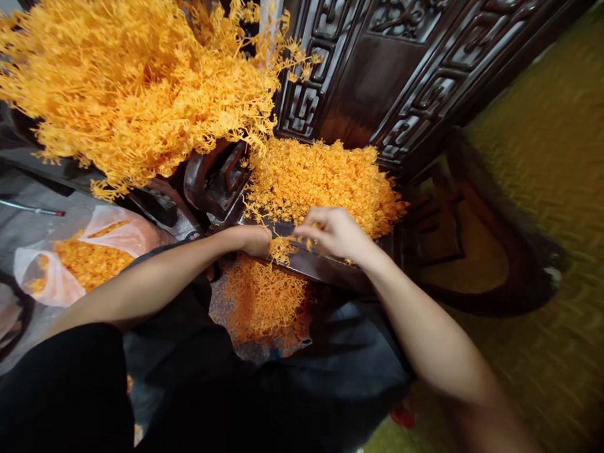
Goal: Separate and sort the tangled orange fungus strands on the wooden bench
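- Left hand near frame centre — curled closed at the front edge of the dark wooden seat, fingers tucked under; orange strands hang just at its 3 o'clock side. Cannot tell how much it grips.
- Right hand just at 3 o'clock of the left hand, palm down, fingers bent narrow and pinching into the same orange strands at the near edge of the pile.
- Pile of orange sprigs lies on the seat at 12 o'clock of both hands, touching the right hand's fingertips.
- Big bunch of orange sprigs fills the 10 to 11 o'clock part of the frame, well above the left forearm — it overhangs a carved armrest.
- Loose orange bits sit at 6 o'clock of the hands, on a crinkled sheet over the person's lap.
- Plastic bag at 9 o'clock, on the grey floor, holds more orange pieces; it lies beside the left forearm.
- Carved dark chair back stands at 12 to 1 o'clock behind the pile.
- Yellow-green woven mat covers the floor at 3 o'clock; that side is blurred.
- Thin rod lies on the floor at 9 o'clock, above the bag.
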A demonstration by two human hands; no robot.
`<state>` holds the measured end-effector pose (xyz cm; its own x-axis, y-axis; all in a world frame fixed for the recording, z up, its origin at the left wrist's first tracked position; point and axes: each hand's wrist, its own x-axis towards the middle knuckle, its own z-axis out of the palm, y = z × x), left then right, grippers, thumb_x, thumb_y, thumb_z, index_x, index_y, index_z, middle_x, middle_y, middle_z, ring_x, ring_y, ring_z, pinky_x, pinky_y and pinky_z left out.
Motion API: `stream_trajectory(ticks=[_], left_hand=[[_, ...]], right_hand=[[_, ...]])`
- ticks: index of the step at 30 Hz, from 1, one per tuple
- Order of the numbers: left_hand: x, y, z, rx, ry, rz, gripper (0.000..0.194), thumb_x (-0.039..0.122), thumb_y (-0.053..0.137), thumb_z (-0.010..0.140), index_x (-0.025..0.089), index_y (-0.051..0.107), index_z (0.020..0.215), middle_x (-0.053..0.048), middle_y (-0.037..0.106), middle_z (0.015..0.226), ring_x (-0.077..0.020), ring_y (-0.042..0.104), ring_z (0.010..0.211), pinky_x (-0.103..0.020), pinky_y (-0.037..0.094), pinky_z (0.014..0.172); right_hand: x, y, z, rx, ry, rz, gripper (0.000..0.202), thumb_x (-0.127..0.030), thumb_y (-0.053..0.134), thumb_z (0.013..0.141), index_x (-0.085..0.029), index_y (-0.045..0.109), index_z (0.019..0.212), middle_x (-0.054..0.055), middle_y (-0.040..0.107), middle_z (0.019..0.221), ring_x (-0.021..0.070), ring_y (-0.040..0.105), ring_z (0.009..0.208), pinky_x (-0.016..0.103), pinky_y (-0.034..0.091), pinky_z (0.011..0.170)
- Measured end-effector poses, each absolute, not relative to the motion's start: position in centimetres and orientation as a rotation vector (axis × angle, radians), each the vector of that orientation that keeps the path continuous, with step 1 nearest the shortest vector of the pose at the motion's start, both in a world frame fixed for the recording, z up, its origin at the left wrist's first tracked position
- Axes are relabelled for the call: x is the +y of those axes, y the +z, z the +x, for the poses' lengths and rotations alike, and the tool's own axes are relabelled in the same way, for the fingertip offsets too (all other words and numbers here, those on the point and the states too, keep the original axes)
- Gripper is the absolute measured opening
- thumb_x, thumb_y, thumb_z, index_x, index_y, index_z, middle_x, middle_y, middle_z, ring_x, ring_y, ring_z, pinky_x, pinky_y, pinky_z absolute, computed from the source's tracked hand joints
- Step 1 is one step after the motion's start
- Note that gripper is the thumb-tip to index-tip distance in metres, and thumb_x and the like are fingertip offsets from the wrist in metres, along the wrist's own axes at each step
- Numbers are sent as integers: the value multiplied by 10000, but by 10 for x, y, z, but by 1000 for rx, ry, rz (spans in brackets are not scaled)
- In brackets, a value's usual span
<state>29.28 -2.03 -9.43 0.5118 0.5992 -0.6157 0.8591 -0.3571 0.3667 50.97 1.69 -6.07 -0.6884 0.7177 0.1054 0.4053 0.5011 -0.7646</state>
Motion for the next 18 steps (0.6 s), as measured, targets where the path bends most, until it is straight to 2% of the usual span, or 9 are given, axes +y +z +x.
stream_trajectory(ticks=[4, 6, 9, 11, 14, 16, 18], left_hand=[[-26, -89, 287, 1301, -668, 1978, 206, 188, 651, 785, 101, 804, 890, -139, 739, 752, -225, 652, 785, -323, 526, 795], [-26, -89, 283, 1365, -643, 1945, 237, 213, 660, 770, 89, 805, 910, -161, 757, 817, -227, 660, 804, -319, 521, 784], [-24, -89, 280, 1453, -586, 1925, 364, 272, 662, 767, 69, 790, 1039, -185, 768, 1006, -228, 667, 843, -306, 518, 762], [-22, -88, 279, 1483, -590, 1907, 417, 299, 655, 773, 56, 773, 1091, -189, 759, 1063, -226, 664, 846, -299, 518, 746], [-23, -85, 280, 1475, -594, 1897, 429, 314, 642, 789, 59, 759, 1114, -174, 757, 1057, -197, 648, 797, -278, 511, 713], [-24, -85, 280, 1458, -585, 1897, 410, 323, 639, 794, 70, 758, 1094, -160, 760, 1032, -176, 629, 752, -268, 499, 684], [-24, -87, 280, 1450, -571, 1902, 395, 334, 635, 790, 73, 764, 1057, -151, 761, 1001, -169, 616, 721, -272, 493, 665]], right_hand=[[39, -49, 535, -1435, 736, -981, 432, -647, 546, 967, -254, 508, 792, 23, 580, 728, 124, 385, 512, 310, 291, 503], [43, -49, 544, -1289, 815, -971, 438, -639, 583, 948, -261, 425, 793, 23, 608, 785, 105, 344, 479, 301, 232, 462], [33, -59, 542, -1439, 1117, -996, 446, -585, 773, 828, -253, 476, 855, 18, 660, 849, 98, 429, 483, 276, 261, 450], [21, -65, 534, -1612, 1247, -998, 406, -577, 770, 841, -244, 579, 971, 2, 648, 814, 101, 438, 489, 269, 297, 471], [7, -68, 521, -2020, 1082, -991, 434, -600, 652, 939, -218, 708, 1140, 44, 672, 885, 151, 555, 630, 310, 430, 601], [2, -70, 515, -2296, 847, -948, 530, -616, 684, 913, -207, 721, 1247, 87, 690, 986, 223, 636, 826, 360, 489, 744], [1, -74, 512, -2492, 696, -887, 590, -621, 746, 860, -208, 714, 1279, 105, 681, 1023, 261, 644, 920, 382, 494, 808]])
